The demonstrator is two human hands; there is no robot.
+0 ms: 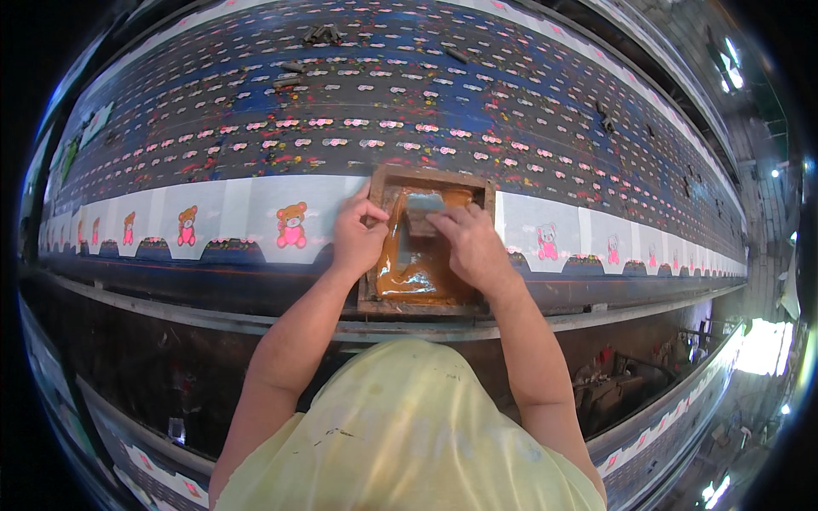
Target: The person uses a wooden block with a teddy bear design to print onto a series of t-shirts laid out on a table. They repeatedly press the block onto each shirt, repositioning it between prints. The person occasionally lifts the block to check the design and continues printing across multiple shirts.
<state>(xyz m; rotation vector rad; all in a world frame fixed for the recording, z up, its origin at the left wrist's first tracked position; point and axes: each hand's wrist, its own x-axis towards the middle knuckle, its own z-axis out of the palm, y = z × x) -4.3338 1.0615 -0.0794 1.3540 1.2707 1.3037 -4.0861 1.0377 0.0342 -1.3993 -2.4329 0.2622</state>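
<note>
A wooden screen-printing frame lies across the pale cut-out fabric strip in front of me. Wet orange-brown ink coats its inside, with a paler bluish patch near the far end. My right hand grips a small brown squeegee inside the frame, over the ink. My left hand is closed at the frame's left side, thumb and index finger curled over the rim. Left of the frame, bears are printed in brown and pink; to its right, bears show pink with no brown fill.
The long printing table is covered with repeated small prints and ink stains. Small dark blocks lie on its far part. A rail runs along the near edge. Behind me, another table carries similar printed strips.
</note>
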